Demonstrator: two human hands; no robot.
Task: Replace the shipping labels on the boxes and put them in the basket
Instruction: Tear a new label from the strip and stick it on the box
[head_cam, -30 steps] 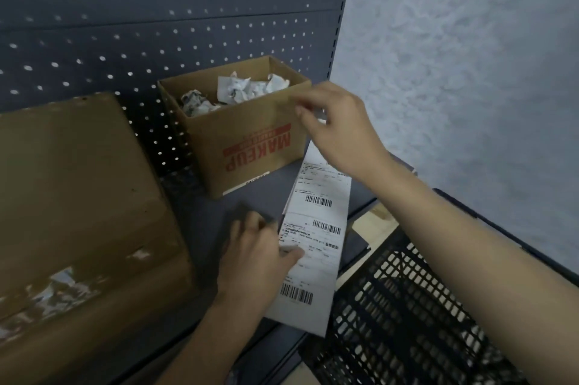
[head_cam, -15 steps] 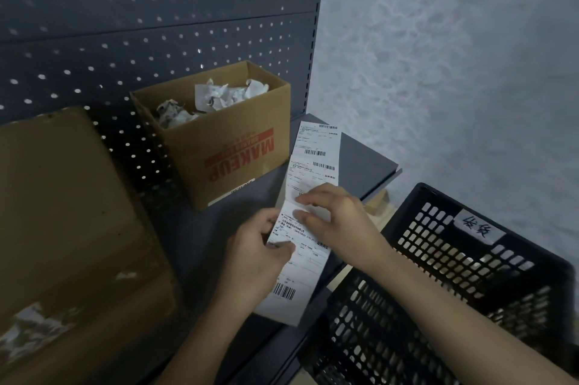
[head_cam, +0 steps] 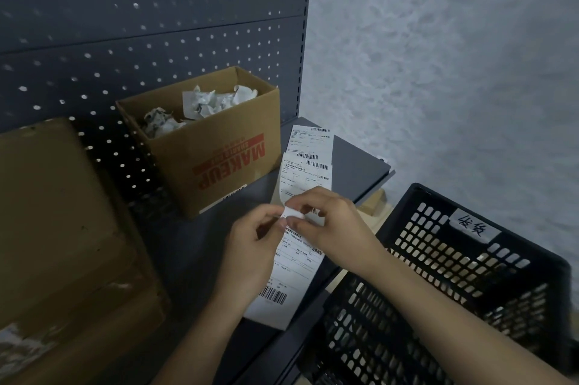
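Note:
A long white strip of shipping labels (head_cam: 294,265) with barcodes lies on the dark shelf (head_cam: 354,171). My left hand (head_cam: 250,246) and my right hand (head_cam: 335,225) meet over its middle, both pinching a lifted, curled corner of one label. A large closed cardboard box (head_cam: 62,228) stands at the left, with a torn label patch on its near lower face. A black plastic basket (head_cam: 463,284) with a handwritten tag sits at the lower right, below the shelf edge.
An open cardboard box marked MAKEUP (head_cam: 216,146) holds crumpled paper at the back of the shelf. A dark pegboard panel (head_cam: 156,24) rises behind it. A grey textured wall (head_cam: 454,55) fills the right side.
My right hand came down from the open box to the label strip and joined my left hand. A label corner is now lifted between both hands. The view shifted right, showing more basket.

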